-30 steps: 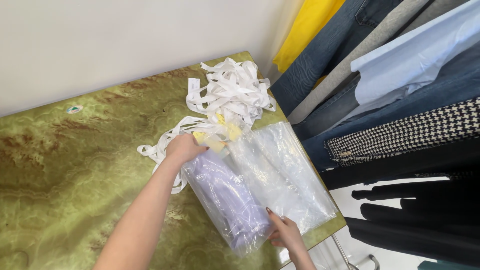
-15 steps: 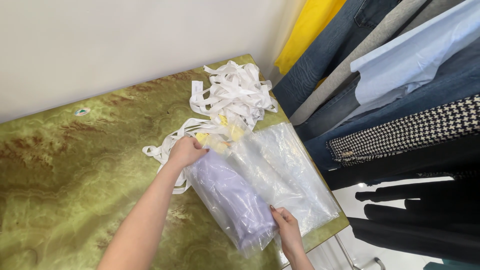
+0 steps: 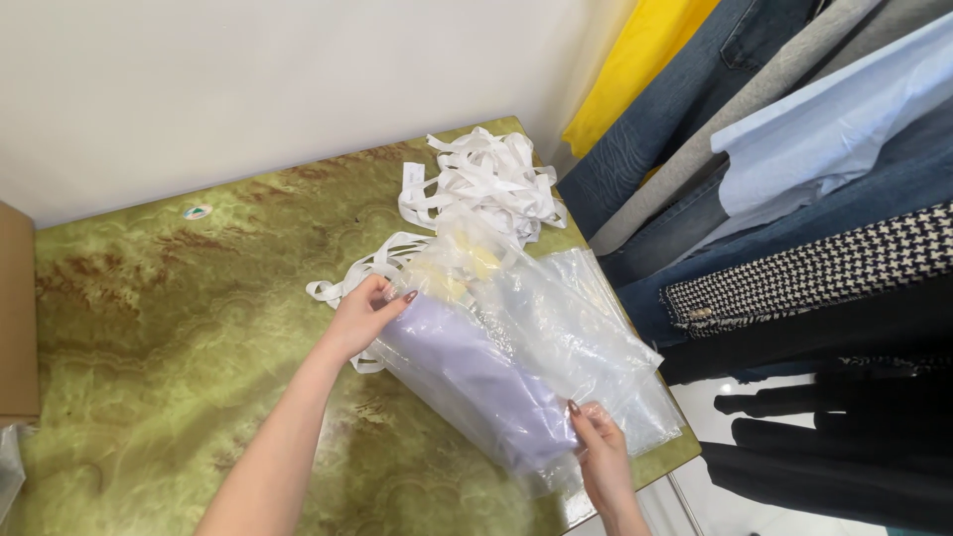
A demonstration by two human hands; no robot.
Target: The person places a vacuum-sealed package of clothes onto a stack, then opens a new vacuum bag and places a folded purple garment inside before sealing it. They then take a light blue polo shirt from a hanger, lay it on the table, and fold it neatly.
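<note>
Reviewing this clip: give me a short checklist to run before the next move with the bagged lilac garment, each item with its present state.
1. Left hand grips the far end of the clear plastic bag: ok.
2. Right hand grips the near end: ok.
3. Lilac garment fully inside the bag: cannot tell.
4. White strips clear of the bag: not ok, they touch its far end.
5. Bag fully on the green table: not ok, near end at the edge.

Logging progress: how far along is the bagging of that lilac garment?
Done: the lilac folded garment sits inside the clear plastic bag. In hand: left hand grips the far end, right hand the near end. Left: the bag mouth looks loose, not flattened; white strips remain heaped behind.
</note>
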